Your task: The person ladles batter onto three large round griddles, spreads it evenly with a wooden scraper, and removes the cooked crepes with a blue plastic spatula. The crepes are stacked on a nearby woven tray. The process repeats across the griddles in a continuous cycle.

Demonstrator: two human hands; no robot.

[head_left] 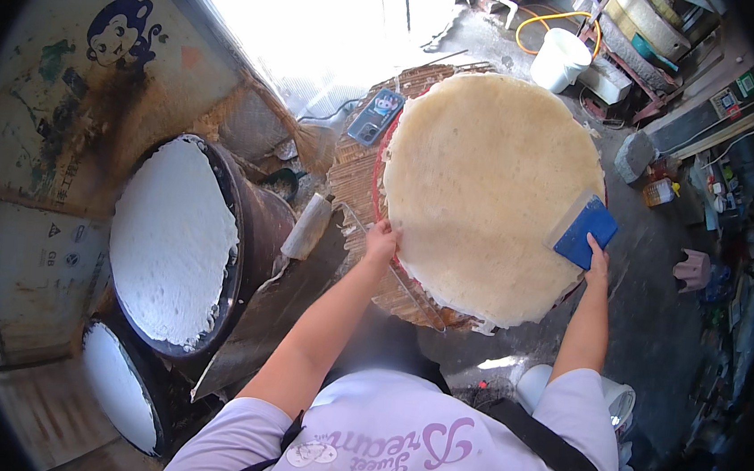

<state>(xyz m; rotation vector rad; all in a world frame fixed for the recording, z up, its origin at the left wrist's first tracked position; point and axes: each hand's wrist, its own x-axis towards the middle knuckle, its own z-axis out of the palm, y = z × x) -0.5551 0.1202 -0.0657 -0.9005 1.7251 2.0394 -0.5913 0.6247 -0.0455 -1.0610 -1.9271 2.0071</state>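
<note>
A large round, thin flatbread (pixel 488 191), pale tan with ragged edges, lies over a red-rimmed round support on a ribbed stalk board (pixel 359 167). At its near left edge my left hand (pixel 383 239) is closed, fingers curled around the border; the exact pinch is hidden. My right hand (pixel 597 260) holds a blue scraper (pixel 587 232) with a pale translucent blade, which rests on the flatbread's right side. A thin metal rod (pixel 417 298) lies on the board by the near left edge, partly behind my left hand.
To the left stands a round griddle with a white batter sheet (pixel 171 244); a second white sheet (pixel 120 384) is below it. A pale roller (pixel 307 227) lies beside the griddle. A phone (pixel 375 117) rests on the board. Beyond are a white bucket (pixel 559 60) and a stone block (pixel 633 157).
</note>
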